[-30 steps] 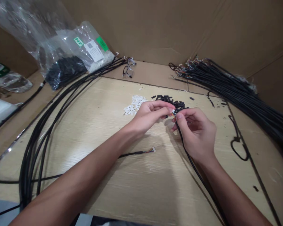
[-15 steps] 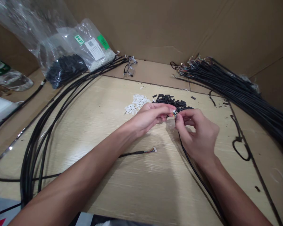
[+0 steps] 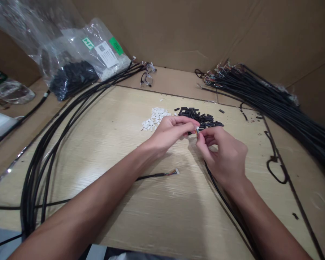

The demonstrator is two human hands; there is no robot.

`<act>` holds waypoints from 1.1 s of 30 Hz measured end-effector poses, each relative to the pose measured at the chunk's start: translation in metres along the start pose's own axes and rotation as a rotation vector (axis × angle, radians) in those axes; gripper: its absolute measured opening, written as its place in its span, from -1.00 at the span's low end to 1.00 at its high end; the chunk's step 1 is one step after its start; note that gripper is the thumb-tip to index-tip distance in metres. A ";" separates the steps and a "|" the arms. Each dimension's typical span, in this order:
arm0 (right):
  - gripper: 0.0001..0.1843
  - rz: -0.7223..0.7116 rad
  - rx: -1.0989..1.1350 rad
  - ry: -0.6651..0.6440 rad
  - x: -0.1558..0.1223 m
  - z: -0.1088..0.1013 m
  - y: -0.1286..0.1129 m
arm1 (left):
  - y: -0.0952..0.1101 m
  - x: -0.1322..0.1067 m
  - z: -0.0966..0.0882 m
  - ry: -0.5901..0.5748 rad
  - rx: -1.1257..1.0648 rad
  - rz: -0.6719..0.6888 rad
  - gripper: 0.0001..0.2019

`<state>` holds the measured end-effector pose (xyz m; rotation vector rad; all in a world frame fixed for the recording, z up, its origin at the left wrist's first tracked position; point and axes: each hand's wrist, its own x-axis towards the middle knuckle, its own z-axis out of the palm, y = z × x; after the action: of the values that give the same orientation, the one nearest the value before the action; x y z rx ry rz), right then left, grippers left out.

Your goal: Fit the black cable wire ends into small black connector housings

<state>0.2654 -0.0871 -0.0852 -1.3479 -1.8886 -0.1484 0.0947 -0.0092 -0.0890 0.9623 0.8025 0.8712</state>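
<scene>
My left hand (image 3: 176, 130) pinches a small white connector (image 3: 197, 128) between thumb and fingertips. Facing it, my right hand (image 3: 223, 150) is closed on the coloured wire ends of a black cable (image 3: 219, 189), which runs from under that hand toward the bottom edge. The wires meet the connector between both sets of fingertips; how far they sit in it is too small to tell. Just beyond my hands lie a pile of white connectors (image 3: 155, 117) and a pile of short black tubes (image 3: 197, 115). Below my left wrist rests a cable end with a white connector (image 3: 176, 171).
Looped black cables (image 3: 38, 173) curve along the left side. A thick bundle of cables (image 3: 273, 97) with bare wire ends lies at the right. Clear plastic bags (image 3: 78, 72) and glasses (image 3: 147, 77) are at the back, before a cardboard wall (image 3: 178, 32).
Both hands have shifted slightly left, and my right fingertips have come closer to the connector in my left hand. The view has moved a little too.
</scene>
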 end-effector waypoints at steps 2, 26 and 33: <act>-0.89 0.000 0.007 -0.002 0.000 0.001 0.000 | 0.001 0.000 0.001 0.000 -0.001 0.008 -0.92; -0.89 0.014 -0.043 -0.025 -0.002 0.004 0.002 | 0.003 -0.003 0.001 0.011 0.198 0.140 -0.95; -0.88 0.000 -0.042 -0.049 -0.002 0.003 0.002 | 0.001 -0.001 0.000 0.004 0.270 0.227 -0.97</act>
<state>0.2660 -0.0862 -0.0897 -1.3908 -1.9361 -0.1568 0.0942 -0.0104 -0.0879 1.3086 0.8384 0.9759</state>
